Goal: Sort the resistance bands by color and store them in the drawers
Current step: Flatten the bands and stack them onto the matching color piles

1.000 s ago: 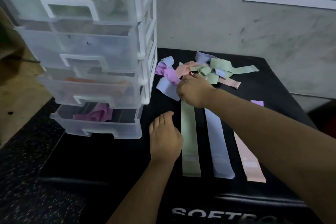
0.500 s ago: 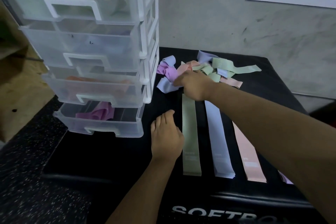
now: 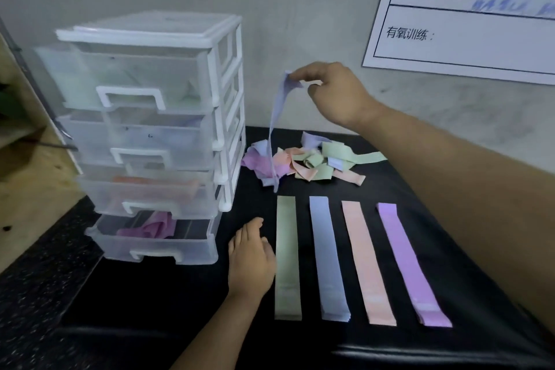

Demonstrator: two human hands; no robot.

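While the right hand [image 3: 333, 93] pinches the top end of a pale blue band [image 3: 277, 117], its lower end hanging to the tangled pile of bands [image 3: 312, 162] at the back of the black table [image 3: 168, 303], the left hand [image 3: 250, 261] rests palm-down, fingers relaxed and holding nothing, just beside the green stack [image 3: 287, 258]. To its right lie the blue stack [image 3: 328, 258], pink stack [image 3: 367, 264] and purple stack [image 3: 411, 267]. On the left stands a four-drawer unit [image 3: 156, 135], with purple bands [image 3: 150, 227] in its bottom drawer.
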